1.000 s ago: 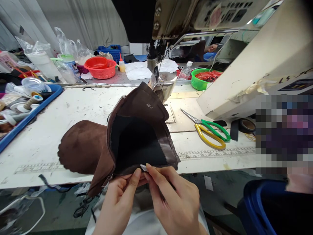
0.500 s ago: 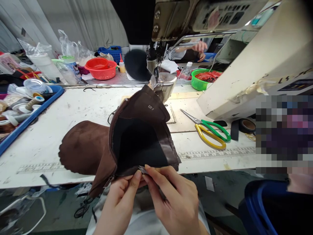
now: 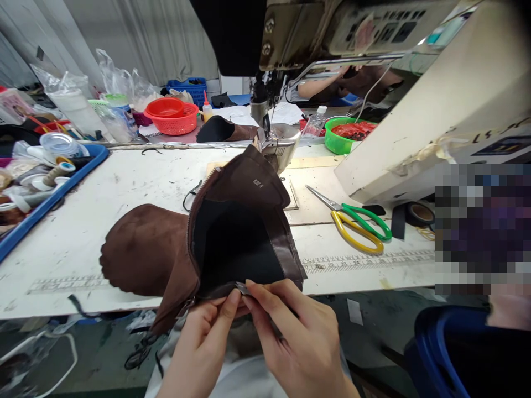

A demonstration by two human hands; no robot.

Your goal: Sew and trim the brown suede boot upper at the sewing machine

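Note:
A brown suede boot upper (image 3: 166,249) with a black lining lies open on the white worktable (image 3: 83,188), its far end at the sewing machine's post (image 3: 277,141). My left hand (image 3: 203,342) pinches the near edge of the upper from the left. My right hand (image 3: 298,342) pinches the same edge from the right, holding a small silver tab (image 3: 241,287) between thumb and forefinger. Both hands sit just past the table's front edge.
Green-and-yellow scissors (image 3: 357,221) lie right of the upper. A blue tray (image 3: 53,193) of thread spools sits far left. Red baskets (image 3: 172,113), a green bowl (image 3: 342,135) and a dark boot piece (image 3: 224,130) are at the back. Another person's arm (image 3: 323,85) shows behind the machine.
My hands have barely moved on the upper's edge. Behind the machine, a dark boot piece has landed on the far table and the other person's arm has shifted.

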